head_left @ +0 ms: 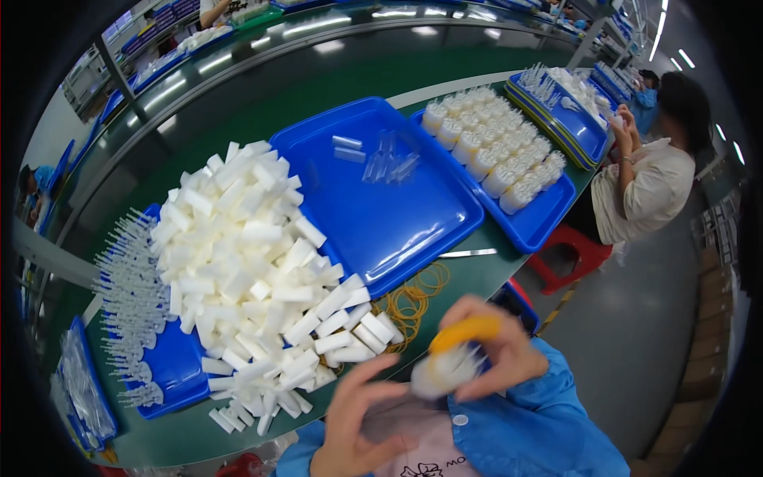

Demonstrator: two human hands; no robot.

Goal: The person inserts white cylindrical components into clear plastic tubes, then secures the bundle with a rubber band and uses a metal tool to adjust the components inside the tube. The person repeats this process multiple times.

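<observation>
My right hand (505,354) is closed around a bundle of white and clear plastic pieces (445,372) with thin stems fanning out, held in front of my chest. Across its fingers lies something yellow and curved (469,331); blur hides whether it is a stretched rubber band. My left hand (358,425) is just left of the bundle, fingers spread and holding nothing. Loose yellow rubber bands (412,306) lie on the green tabletop beyond my hands. To their left rises a large heap of white foam-like blocks (238,246), spilling toward the front edge.
A blue tray (373,230) holds several clear tubes (389,159). Right of it, another blue tray (528,226) carries rows of similar bundles (493,151). Clear stemmed parts (127,294) stand at far left. A person (648,183) sits at the right, near a red stool (568,258).
</observation>
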